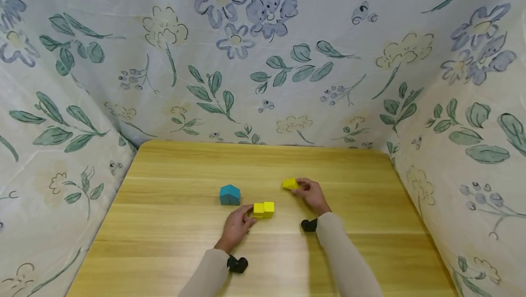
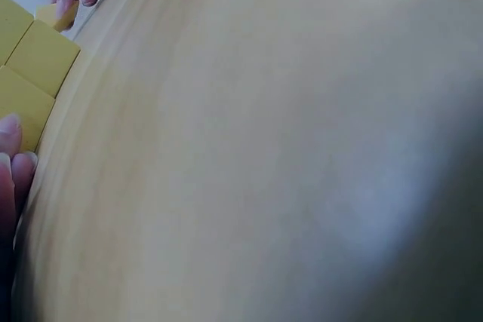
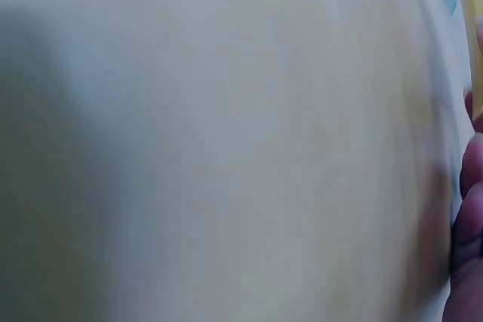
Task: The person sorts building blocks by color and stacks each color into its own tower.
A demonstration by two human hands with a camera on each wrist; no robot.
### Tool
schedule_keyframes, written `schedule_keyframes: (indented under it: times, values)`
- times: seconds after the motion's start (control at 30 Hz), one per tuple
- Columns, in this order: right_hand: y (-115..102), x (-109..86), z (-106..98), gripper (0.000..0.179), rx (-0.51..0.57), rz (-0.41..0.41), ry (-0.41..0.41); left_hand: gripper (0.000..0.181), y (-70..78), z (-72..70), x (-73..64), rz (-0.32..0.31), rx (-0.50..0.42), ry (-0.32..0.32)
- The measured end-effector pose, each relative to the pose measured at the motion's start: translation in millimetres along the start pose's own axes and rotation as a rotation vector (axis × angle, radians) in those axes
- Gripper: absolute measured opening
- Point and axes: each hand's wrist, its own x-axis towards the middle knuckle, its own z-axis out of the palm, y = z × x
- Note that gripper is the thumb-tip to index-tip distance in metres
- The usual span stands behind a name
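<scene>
In the head view my left hand [image 1: 235, 227] pinches the left side of a small group of yellow blocks [image 1: 268, 209] standing on the table. Their square faces sit against one another in the left wrist view, with fingertips [image 2: 10, 137] at the lowest one. Farther right and back, my right hand [image 1: 311, 195] grips a yellow block with a slanted side [image 1: 290, 184] between thumb and fingers. Part of that block [image 3: 473, 35] shows at the right wrist view's edge. A blue block with a peaked top [image 1: 230, 195] stands behind and left of the yellow group.
The wooden table [image 1: 172, 242] has rounded back corners. Flower-printed cloth [image 1: 246, 82] rises behind it and along both sides. A black wrist device sits at the left cuff [image 1: 237, 264] and another at the right cuff [image 1: 309, 225].
</scene>
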Motion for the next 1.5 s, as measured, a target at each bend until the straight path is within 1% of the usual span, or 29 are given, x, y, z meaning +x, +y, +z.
schedule_keyframes:
  times: [0.1,0.27,0.33,0.4,0.5,0.57,0.63,0.73,0.8,0.9,1.03,1.2,1.5]
  values:
    - [-3.8,-11.6,5.4,0.038,0.012,-0.01,0.019,0.046,0.9,0.6,0.3,-0.009,-0.002,-0.007]
    - [-14.1,-30.6,13.4,0.037,0.071,-0.025,0.034,0.047,1.3,1.3,1.1,-0.001,0.004,0.001]
    - [-26.9,-40.7,14.2,0.036,0.097,-0.023,0.037,0.047,1.8,1.4,1.4,-0.002,0.003,0.003]
    - [-39.2,-50.9,15.1,0.035,0.112,-0.048,0.038,0.047,2.6,0.8,1.3,-0.01,0.0,0.001]
    - [-41.7,-57.7,20.6,0.035,0.141,-0.072,0.044,0.048,3.0,-0.6,0.8,-0.011,-0.005,0.003]
    - [-35.3,-57.3,26.3,0.035,0.159,-0.087,0.053,0.048,2.3,-1.6,0.3,-0.007,-0.007,0.007]
    - [-28.9,-55.3,31.5,0.036,0.18,-0.085,0.06,0.048,1.4,-2.1,0.1,-0.003,-0.008,0.011]
    - [-35.1,-58.4,34.4,0.037,0.198,-0.098,0.051,0.047,0.6,-2.1,0.8,-0.003,-0.008,0.014]
    - [-40.3,-61.2,35.2,0.037,0.206,-0.126,0.043,0.047,0.8,-2.1,1.4,-0.009,-0.01,0.014]
    - [-56.0,-69.9,34.1,0.036,0.204,-0.19,0.029,0.047,0.6,-1.2,2.1,-0.008,-0.01,0.013]
    - [-75.0,-81.7,32.9,0.034,0.193,-0.24,0.012,0.047,-0.6,0.4,2.0,0.0,-0.013,0.01]
    - [-82.8,-87.4,36.2,0.034,0.174,-0.265,0.001,0.047,-1.5,0.5,1.8,0.0,-0.015,0.005]
    - [-88.6,-91.2,41.4,0.033,0.16,-0.322,-0.037,0.048,1.2,-2.0,2.4,-0.016,-0.007,-0.007]
